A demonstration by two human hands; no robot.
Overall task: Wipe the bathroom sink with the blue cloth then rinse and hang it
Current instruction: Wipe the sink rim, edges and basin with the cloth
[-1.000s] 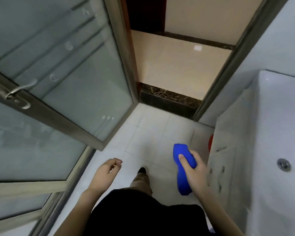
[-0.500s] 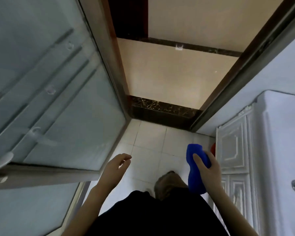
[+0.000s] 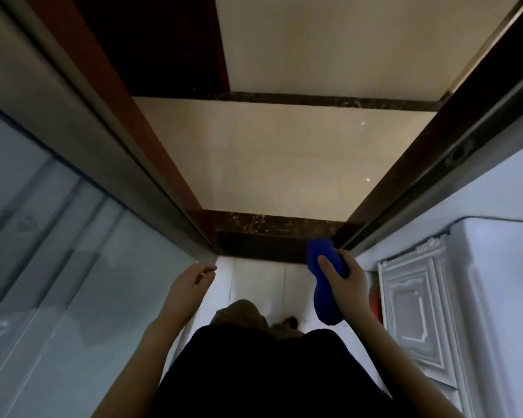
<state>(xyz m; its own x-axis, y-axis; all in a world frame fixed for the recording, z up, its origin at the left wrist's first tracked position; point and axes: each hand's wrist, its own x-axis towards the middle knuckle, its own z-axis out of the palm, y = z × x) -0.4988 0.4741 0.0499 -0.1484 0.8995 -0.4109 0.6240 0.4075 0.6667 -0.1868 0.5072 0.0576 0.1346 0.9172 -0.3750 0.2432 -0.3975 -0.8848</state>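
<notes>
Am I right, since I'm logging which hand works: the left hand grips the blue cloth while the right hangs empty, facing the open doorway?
Not quite. The head view shows the right hand gripping the blue cloth; the left hand is the empty one, fingers loosely curled. Both do face the open doorway.

The blue cloth (image 3: pixel 325 285) is squeezed in the right hand (image 3: pixel 349 285), whose thumb and palm cover its middle, so its folds cannot be told. Right of the cloth, the white cabinet (image 3: pixel 417 312) and the white top above it run off the right edge, no basin shows, and a red thing (image 3: pixel 376 303) between cloth and cabinet shows only as a sliver. Left of the cloth, the empty, loosely curled left hand (image 3: pixel 187 285) is motion-blurred, the glass door (image 3: pixel 58 251) is cut by the left edge, and below, the dark clothing (image 3: pixel 269 372) hides most of the legs and feet.
</notes>
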